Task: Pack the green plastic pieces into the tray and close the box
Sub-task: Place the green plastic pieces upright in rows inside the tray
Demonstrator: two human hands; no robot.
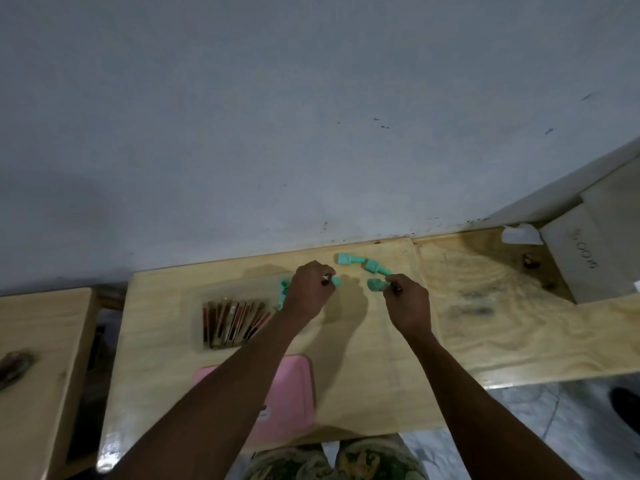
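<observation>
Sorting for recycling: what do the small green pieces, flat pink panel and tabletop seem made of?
The small green pieces: likely moulded plastic, uniform matte colour. Flat pink panel: probably smooth plastic, rounded corners. Pale wooden tabletop: looks like varnished plywood, swirling grain, glossy edge.

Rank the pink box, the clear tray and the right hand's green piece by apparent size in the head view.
1. pink box (nearer the camera, so unsure against the tray)
2. clear tray
3. green piece in the right hand, clearly smallest
</observation>
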